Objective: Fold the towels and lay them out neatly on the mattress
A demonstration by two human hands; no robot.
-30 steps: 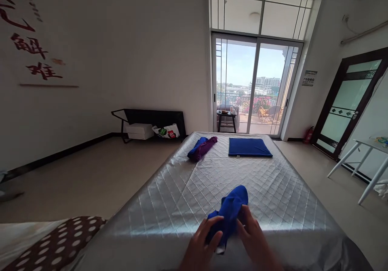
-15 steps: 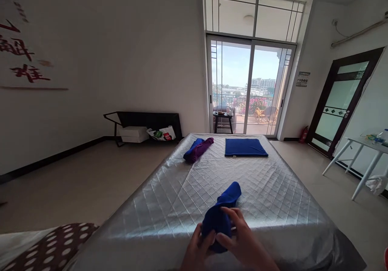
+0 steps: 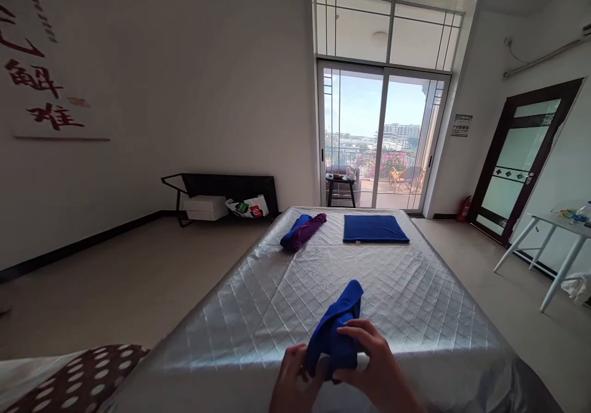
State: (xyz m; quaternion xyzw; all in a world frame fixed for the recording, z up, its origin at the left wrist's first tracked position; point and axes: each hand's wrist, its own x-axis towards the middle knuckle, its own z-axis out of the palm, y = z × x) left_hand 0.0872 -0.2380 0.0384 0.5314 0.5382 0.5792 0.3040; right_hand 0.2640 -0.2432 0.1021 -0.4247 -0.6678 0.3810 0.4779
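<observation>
Right hand (image 3: 376,364) pinching the near part of a blue cloth (image 3: 339,333), thumb below, fingers over the top; left hand (image 3: 293,376) on the cloth's other side, seemingly gripping its edge, though the folds and shadow make that hard to swear to. The cloth's at the near end of the silver quilted cover (image 3: 369,277), bunched, its far tip poking away from the hands. Here's the risk: it's loose and crumpled, so a slack pinch could let a fold slip out and the bundle fall open. Pull too hard and, I'd judge, the slick-looking cover may ruck up beneath.

Out along that cover, a blue-and-purple bundle (image 3: 302,233) lies at the far left, a flat blue folded cloth (image 3: 375,228) to its right, the two apart. Beyond, glass sliding doors (image 3: 353,136) throw daylight across the sheen; black bench frame (image 3: 226,185) by the left wall, pale table (image 3: 561,222) over on the right.
</observation>
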